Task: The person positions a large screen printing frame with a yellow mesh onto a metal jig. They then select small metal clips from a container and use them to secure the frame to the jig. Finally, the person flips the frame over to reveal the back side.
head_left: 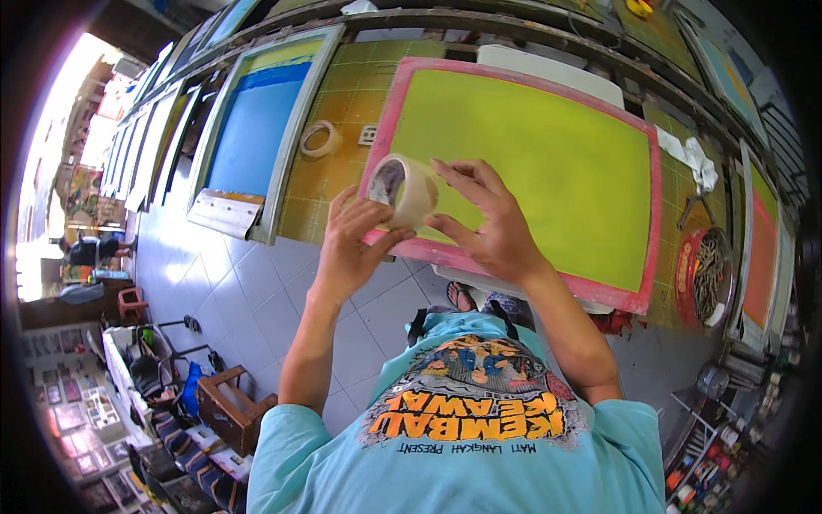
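A wide roll of packing tape [419, 193], pale and translucent, is held up over the near left corner of a framed screen. My left hand [355, 231] grips its left side, the fingers at the rim and the thumb underneath. From the right, my right hand [492, 214] meets the roll with thumb and forefinger set apart along its outer face. The screen [531, 171] lies flat below, with yellow-green mesh inside a pink-stained frame. Whether a tape end is lifted cannot be made out.
A second tape roll [319, 139] lies on the table left of the screen. Further left leans a blue screen [257, 128]. On the right are a white cloth [689, 158] and a round red tin [704, 274] of thin sticks. A wooden stool [231, 407] stands on the tiled floor.
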Demonstrator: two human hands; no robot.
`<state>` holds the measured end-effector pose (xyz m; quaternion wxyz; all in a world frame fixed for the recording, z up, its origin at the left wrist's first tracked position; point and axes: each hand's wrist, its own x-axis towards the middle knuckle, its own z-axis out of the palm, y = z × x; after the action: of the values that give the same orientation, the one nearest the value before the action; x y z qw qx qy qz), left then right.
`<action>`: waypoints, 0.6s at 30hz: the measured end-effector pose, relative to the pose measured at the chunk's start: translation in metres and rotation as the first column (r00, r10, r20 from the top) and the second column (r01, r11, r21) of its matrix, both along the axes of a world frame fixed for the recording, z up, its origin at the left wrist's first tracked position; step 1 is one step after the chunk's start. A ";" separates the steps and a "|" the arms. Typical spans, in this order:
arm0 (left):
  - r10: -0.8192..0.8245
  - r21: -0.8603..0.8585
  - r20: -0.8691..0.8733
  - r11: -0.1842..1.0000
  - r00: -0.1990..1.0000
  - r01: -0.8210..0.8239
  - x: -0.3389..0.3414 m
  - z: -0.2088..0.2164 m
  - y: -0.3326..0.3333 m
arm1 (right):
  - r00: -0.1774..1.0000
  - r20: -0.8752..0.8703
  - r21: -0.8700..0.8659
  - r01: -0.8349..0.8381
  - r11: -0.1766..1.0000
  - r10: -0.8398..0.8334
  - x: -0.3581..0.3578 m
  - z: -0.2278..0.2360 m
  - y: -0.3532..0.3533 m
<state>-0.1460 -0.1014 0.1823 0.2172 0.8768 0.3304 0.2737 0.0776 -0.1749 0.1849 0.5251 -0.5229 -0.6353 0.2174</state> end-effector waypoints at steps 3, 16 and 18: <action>-0.068 -0.025 -0.006 0.997 0.998 0.068 0.013 0.004 -0.017 | 1.000 0.005 0.025 0.007 1.000 -0.007 0.006 -0.002 -0.001; -0.186 -0.274 -0.182 0.953 0.966 0.131 0.064 0.001 -0.072 | 0.998 -0.044 0.029 -0.039 0.999 0.040 0.032 -0.036 -0.117; -0.223 -0.308 -0.234 0.940 0.946 0.145 0.079 0.004 -0.074 | 0.988 -0.156 -0.070 -0.024 0.997 0.013 0.046 -0.028 -0.129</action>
<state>-0.0674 -0.1750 0.1866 0.3207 0.8918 0.3085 0.0812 0.1233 -0.3042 0.1571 0.5520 -0.5169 -0.5891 0.2847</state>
